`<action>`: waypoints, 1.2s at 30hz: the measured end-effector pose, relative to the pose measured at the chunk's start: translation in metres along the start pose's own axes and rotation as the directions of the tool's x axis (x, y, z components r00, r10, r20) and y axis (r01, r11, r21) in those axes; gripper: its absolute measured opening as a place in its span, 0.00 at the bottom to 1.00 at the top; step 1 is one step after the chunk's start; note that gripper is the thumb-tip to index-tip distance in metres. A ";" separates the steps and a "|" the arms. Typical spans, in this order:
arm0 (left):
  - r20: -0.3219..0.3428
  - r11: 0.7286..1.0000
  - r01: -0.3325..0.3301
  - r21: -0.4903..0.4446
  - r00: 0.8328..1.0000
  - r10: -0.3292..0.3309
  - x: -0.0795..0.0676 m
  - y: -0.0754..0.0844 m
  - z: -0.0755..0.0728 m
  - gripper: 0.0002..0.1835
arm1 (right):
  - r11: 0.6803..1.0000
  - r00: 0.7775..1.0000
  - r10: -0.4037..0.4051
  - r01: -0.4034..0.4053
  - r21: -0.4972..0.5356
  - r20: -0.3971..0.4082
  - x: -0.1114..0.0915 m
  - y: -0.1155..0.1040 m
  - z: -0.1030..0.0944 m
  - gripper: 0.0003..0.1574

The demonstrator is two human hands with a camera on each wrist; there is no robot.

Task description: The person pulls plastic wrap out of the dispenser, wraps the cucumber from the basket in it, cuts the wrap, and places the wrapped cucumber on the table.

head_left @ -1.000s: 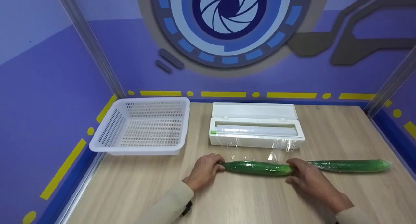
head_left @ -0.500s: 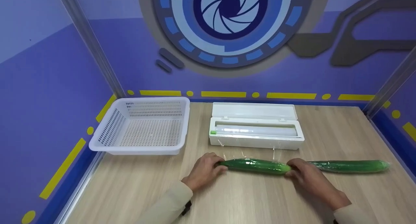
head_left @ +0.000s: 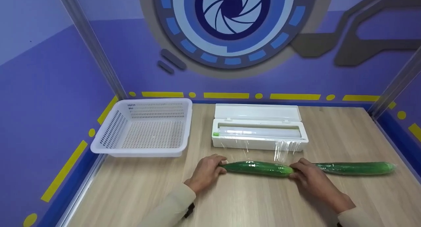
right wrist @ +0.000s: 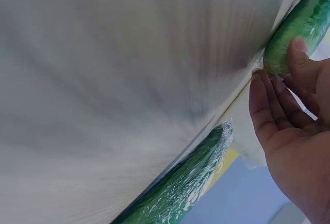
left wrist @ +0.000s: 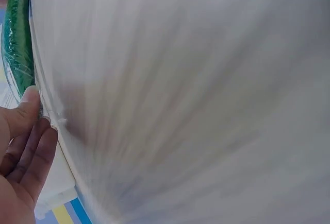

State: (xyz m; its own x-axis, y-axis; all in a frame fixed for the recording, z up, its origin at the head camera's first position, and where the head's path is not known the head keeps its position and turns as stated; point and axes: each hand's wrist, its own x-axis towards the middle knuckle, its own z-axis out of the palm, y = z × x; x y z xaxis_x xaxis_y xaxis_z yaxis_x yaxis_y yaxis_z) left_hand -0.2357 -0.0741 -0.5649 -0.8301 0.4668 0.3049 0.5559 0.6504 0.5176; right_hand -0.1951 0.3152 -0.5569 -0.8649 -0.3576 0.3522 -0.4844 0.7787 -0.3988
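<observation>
A green cucumber (head_left: 255,168) lies crosswise in front of me, with clear cling film (head_left: 284,151) running from it to the white cling film dispenser (head_left: 256,144). My left hand (head_left: 206,172) pinches its narrow left end between thumb and fingers. The paler right end is pinched by my right hand (head_left: 314,181). In the left wrist view, film covers the cucumber (left wrist: 18,38) and bunches near the thumb. The right wrist view shows my right thumb and fingertips around the pale cucumber tip (right wrist: 281,51).
Just beyond my right hand lies a second cucumber (head_left: 358,168), wrapped in film. The dispenser's lid (head_left: 256,112) is raised at the back, baring the film roll (head_left: 260,132). A white perforated basket (head_left: 141,150) stands at the back left, beside the wall.
My right thumb and fingers, loosely spread at first, have closed on the cucumber's right end. The cucumber has shifted slightly, and the glints on the film have changed.
</observation>
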 end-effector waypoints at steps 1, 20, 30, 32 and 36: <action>-0.001 1.000 0.000 0.001 1.000 0.000 0.000 0.000 0.000 0.13 | 1.000 1.000 0.016 -0.016 -0.005 0.020 0.000 -0.001 -0.001 0.12; 0.020 0.998 -0.003 0.060 1.000 0.002 0.004 -0.002 0.000 0.07 | 0.986 0.978 0.146 -0.155 0.054 0.148 0.008 0.003 -0.004 0.16; 0.035 0.997 0.014 0.076 0.999 -0.017 0.002 -0.001 0.000 0.12 | 0.998 0.992 0.037 -0.042 0.041 0.117 0.009 0.006 -0.004 0.09; 0.039 0.996 0.023 0.082 0.999 -0.026 0.001 0.000 0.000 0.16 | 0.999 0.994 0.015 -0.019 0.032 0.112 0.010 0.007 -0.004 0.09; 0.021 0.996 0.037 0.082 0.999 -0.039 0.002 0.000 0.001 0.17 | 1.000 0.993 0.016 -0.019 0.025 0.115 0.009 0.007 -0.002 0.10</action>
State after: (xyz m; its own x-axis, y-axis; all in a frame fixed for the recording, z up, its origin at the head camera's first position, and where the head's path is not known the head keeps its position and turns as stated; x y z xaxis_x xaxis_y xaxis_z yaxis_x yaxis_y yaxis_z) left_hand -0.2375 -0.0728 -0.5651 -0.8499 0.4535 0.2682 0.5266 0.7141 0.4612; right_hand -0.2064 0.3182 -0.5551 -0.8821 -0.4019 0.2456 -0.4706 0.7725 -0.4264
